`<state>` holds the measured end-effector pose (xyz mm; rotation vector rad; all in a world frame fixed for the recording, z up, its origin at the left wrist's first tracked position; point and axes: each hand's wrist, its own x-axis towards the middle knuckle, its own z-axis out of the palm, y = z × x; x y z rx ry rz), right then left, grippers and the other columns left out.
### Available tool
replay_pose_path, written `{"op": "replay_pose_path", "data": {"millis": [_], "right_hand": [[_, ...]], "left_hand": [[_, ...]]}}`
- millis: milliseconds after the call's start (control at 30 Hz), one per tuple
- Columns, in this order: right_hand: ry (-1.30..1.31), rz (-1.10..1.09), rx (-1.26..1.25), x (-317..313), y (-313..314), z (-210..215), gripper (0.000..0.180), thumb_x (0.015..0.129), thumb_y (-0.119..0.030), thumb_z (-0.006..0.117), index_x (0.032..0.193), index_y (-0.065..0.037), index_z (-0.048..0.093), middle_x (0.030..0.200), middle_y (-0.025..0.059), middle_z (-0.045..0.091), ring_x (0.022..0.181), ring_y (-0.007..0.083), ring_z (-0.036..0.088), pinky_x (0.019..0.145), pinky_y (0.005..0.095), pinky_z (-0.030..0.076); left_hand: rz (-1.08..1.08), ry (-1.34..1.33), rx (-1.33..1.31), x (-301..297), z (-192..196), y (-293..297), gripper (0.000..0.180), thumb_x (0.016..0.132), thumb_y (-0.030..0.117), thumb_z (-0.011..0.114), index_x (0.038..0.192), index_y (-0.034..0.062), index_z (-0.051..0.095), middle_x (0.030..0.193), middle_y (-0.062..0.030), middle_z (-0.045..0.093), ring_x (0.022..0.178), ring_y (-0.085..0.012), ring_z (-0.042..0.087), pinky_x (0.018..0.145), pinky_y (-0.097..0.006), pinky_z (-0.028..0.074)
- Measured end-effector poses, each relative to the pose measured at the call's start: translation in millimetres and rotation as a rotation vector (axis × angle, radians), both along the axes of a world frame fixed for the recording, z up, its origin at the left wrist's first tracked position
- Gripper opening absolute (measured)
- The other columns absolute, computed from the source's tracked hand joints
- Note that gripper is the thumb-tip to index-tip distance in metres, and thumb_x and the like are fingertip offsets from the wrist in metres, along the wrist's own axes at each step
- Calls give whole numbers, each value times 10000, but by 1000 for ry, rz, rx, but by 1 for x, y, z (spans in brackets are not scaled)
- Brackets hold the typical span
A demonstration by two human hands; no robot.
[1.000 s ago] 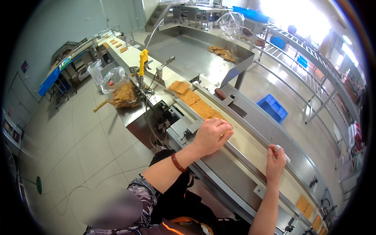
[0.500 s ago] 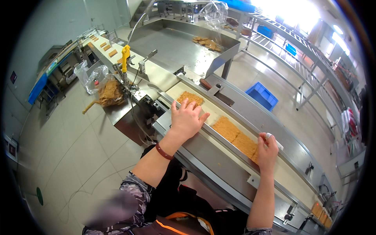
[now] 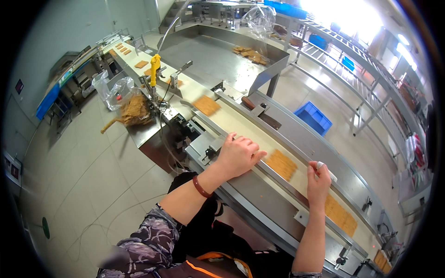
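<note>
A pale conveyor belt runs diagonally between metal rails, carrying flat golden-brown crisp slabs. My left hand is over the near rail, its fingers loosely bent and apart, holding nothing visible. One slab lies on the belt between my hands. My right hand is over the belt with its fingers curled together; white material shows at a fingertip, and I cannot make out what, if anything, they pinch. Past that hand lies another slab, partly hidden by it. Farther up the belt is a blurred slab.
A wooden-handled blade rests on the machine's far ledge. Beyond stand a large steel tray table with brown pieces and a blue crate on the floor. At left, a clear bag of brown pieces sits near a yellow-handled device.
The slabs have moved down the belt to the right; one passed beneath my right hand. My left hand shifted right and nearer, off the upper slab. My right hand has barely moved.
</note>
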<state>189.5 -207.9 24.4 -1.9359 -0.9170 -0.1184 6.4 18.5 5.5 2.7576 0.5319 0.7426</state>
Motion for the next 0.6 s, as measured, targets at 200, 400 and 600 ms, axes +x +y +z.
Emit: {"op": "replay_pose_path", "data": {"millis": [200,400,600], "right_hand": [[14,-20,-32,-1,0,0,102,991,-60,651,1024,25,696,958,118,676,924,238,671,846,350,542],[21,5,1,0,0,-2,89,990,-44,637,1013,26,687,946,117,667,919,233,679,861,351,551],[-21,-12,-48,1,-2,-1,83,976,-30,639,1024,26,677,945,115,668,900,233,679,832,354,545]], "left_hand": [[-49,-211,28,2,1,-6,265,1006,389,662,977,138,743,981,-22,747,1007,-251,682,1058,-479,417],[-52,-227,-27,-1,3,-4,251,1007,372,665,978,136,746,965,-35,747,992,-249,683,993,-440,444],[-78,-273,-42,2,3,-4,268,1010,360,662,962,110,744,949,-40,750,971,-235,693,979,-421,455]]}}
